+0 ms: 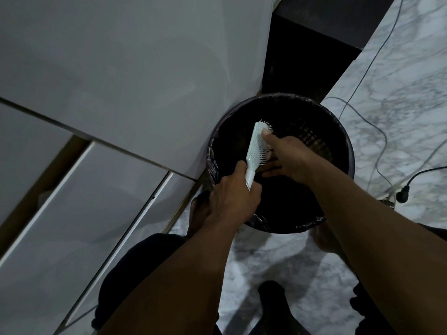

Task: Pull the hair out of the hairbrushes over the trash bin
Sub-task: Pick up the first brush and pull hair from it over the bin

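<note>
White bristled hairbrush point(257, 143), round black mesh bin point(338, 146)

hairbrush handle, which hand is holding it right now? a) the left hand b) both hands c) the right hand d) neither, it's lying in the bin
a: the left hand is closed around the handle of the white hairbrush, holding it over the trash bin, while the right hand is at the bristles, not on the handle.
</note>
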Demonstrator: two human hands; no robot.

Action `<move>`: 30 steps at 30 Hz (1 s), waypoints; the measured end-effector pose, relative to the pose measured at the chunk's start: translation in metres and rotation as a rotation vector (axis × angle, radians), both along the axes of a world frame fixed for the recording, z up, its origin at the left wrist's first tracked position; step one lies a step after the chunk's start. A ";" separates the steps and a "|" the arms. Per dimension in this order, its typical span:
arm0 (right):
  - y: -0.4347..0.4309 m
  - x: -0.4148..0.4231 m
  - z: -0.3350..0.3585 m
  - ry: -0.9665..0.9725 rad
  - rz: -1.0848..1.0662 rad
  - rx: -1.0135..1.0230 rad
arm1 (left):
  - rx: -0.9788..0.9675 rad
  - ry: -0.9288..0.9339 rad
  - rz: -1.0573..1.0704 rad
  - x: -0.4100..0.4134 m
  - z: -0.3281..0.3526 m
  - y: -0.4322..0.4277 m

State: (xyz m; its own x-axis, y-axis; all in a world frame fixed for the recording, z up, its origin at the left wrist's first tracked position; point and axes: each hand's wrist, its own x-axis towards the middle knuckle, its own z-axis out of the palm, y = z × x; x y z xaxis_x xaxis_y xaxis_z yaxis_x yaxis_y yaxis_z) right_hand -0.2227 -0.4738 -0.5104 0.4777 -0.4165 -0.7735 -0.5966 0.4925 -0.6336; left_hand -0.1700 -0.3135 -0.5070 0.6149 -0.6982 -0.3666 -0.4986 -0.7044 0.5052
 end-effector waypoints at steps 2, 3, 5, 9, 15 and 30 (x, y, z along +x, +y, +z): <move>0.004 0.000 -0.002 0.063 0.108 -0.238 | -0.007 0.006 -0.005 0.000 -0.001 0.001; 0.004 -0.001 -0.004 0.082 0.142 -0.347 | -0.008 0.010 -0.006 0.000 -0.001 0.001; 0.004 -0.001 -0.006 0.065 0.149 -0.428 | -0.027 0.024 -0.002 0.000 0.000 0.001; 0.003 0.000 -0.009 -0.039 0.016 -0.393 | -0.067 0.074 0.034 -0.001 -0.001 -0.001; -0.008 0.002 -0.008 -0.072 -0.399 -0.260 | -0.075 0.123 0.112 -0.002 -0.004 -0.003; 0.002 0.004 -0.015 0.028 0.116 -0.742 | -0.097 0.046 -0.018 0.001 -0.003 0.002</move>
State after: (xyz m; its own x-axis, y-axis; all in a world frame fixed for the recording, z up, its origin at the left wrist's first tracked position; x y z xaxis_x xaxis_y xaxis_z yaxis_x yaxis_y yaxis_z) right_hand -0.2185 -0.4721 -0.5251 0.5350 -0.7813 -0.3215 -0.6392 -0.1255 -0.7587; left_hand -0.1693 -0.3111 -0.5099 0.5860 -0.7426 -0.3243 -0.4855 -0.6422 0.5932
